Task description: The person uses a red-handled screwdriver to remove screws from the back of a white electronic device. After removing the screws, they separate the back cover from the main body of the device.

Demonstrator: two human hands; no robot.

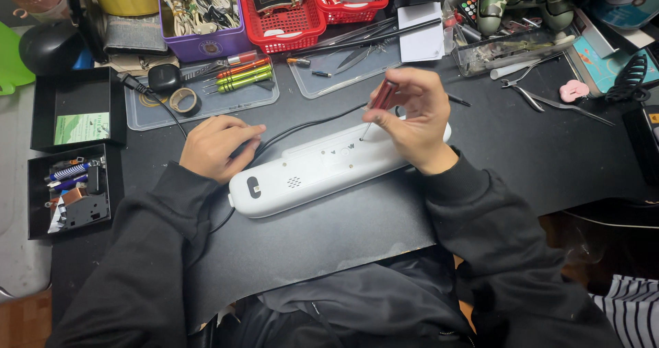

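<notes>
A long white plastic device [322,166] — a flat, rounded bar with a black cord [302,130] trailing from it — lies at a slant in the middle of a black table [535,149], seen from above. The right hand [412,118] pinches a small red-handled screwdriver [379,101] between its fingers, tip set down on the device's top face near its far end. The left hand [216,145] is loosely curled, resting against the near end and the cord, steadying it. The casing looks rigid, light and smooth, likely to slide on the table, so a flat press on its body or a hold across its long sides seems safest. Trays of tools [206,87] and baskets [285,8] line the table's back edge.
</notes>
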